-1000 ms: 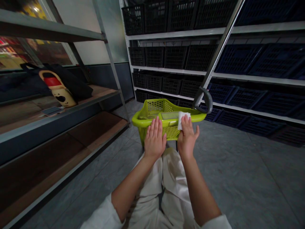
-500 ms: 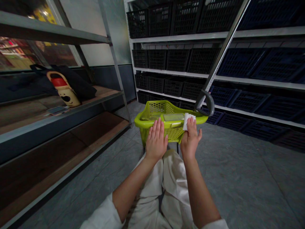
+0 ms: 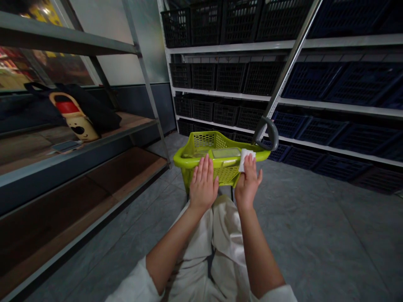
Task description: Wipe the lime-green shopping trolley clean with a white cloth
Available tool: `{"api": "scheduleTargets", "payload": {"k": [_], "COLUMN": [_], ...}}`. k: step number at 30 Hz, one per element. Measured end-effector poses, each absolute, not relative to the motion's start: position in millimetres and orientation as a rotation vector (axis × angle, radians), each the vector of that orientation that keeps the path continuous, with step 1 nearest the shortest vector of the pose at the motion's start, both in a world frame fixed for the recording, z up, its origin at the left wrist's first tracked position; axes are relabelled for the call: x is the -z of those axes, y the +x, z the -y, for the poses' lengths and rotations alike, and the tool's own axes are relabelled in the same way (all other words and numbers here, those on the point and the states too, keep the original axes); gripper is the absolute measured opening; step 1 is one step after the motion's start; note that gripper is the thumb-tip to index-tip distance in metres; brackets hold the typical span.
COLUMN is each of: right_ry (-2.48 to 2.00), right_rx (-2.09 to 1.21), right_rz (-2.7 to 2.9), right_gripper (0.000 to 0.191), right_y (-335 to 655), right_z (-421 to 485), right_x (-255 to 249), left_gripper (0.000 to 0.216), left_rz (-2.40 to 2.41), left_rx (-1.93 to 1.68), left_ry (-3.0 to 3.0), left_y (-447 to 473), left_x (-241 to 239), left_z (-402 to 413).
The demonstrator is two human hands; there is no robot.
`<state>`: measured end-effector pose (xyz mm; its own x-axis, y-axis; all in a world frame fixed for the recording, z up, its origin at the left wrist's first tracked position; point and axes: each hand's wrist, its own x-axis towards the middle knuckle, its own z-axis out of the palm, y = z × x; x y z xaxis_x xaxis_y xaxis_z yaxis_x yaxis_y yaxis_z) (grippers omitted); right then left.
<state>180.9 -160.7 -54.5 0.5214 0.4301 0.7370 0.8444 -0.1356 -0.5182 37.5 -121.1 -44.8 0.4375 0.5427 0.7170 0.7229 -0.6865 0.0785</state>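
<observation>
A lime-green plastic basket (image 3: 192, 157) stands on the floor in front of my knees. My left hand (image 3: 204, 184) lies flat against its near wall, fingers stretched out and together. My right hand (image 3: 248, 182) presses a folded white cloth (image 3: 244, 158) onto the near rim of the basket, with the fingers over the cloth and the thumb out to the right. A grey curved handle (image 3: 267, 132) on a metal pole rises from the basket's right side.
Shelves of dark crates (image 3: 239, 75) fill the back wall. On the left stands a metal rack (image 3: 94, 142) holding a black bag (image 3: 91, 107) and a cream-and-red pouch (image 3: 75, 119). Grey tiled floor (image 3: 315, 235) spreads to the right.
Both hands stay on the basket. The cloth under my right hand has shifted slightly along the rim; the view swayed a little.
</observation>
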Motion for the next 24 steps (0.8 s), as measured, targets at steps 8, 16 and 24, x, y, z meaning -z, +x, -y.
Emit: {"api": "scheduleTargets", "payload": {"k": [8, 16, 24], "right_ry": [-1.663, -1.732, -1.641], "right_rx": [0.543, 0.499, 0.494], "right_rz": [1.602, 1.04, 1.645], "right_gripper": [0.07, 0.069, 0.069], "right_y": [139, 192, 143], "right_z": [164, 159, 171], "right_x": [43, 53, 38], "left_gripper": [0.066, 0.069, 0.066], "left_rz": [1.095, 1.111, 1.092], "left_rx": [1.11, 1.102, 1.098], "left_ry": [-2.466, -2.452, -2.441], "left_y": [39, 42, 43], "left_x": [49, 49, 53], "left_z": [118, 121, 119]}}
